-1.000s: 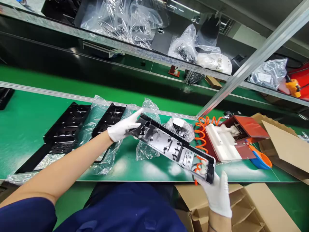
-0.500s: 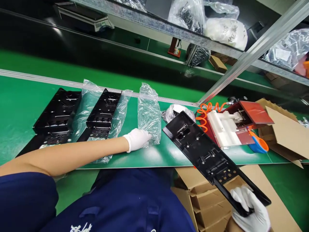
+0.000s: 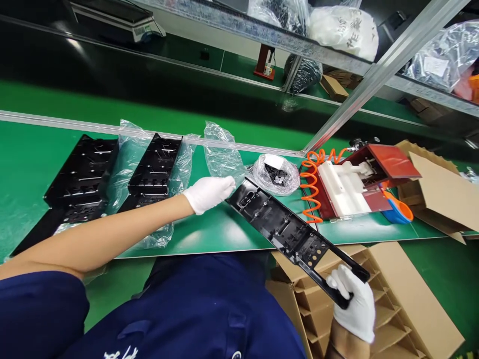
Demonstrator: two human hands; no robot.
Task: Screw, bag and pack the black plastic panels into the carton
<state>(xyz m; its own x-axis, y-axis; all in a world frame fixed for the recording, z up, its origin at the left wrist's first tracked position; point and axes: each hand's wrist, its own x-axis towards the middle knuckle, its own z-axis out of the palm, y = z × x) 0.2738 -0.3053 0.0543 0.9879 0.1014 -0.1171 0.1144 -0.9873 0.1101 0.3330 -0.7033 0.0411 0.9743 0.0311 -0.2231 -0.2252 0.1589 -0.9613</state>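
A green worktop [image 3: 220, 239] spans the room, its surface catching soft white glare from overhead light. A pale metal rail [image 3: 56, 119] runs along its far side, with a green strip [image 3: 37, 97] behind it. Past that lies a dark band [image 3: 112, 70], glossy enough to show a bright reflection. A shelf [image 3: 239, 30] with a grey metal edge crosses above, meeting a post [image 3: 374, 80] that looks slanted (the whole view is tipped). The floor [image 3: 445, 284], at lower right, is green too.

Right fingers [image 3: 340, 280] hide part of the black frame [image 3: 275, 224]; bottom edge crops divided carton [image 3: 415, 291]
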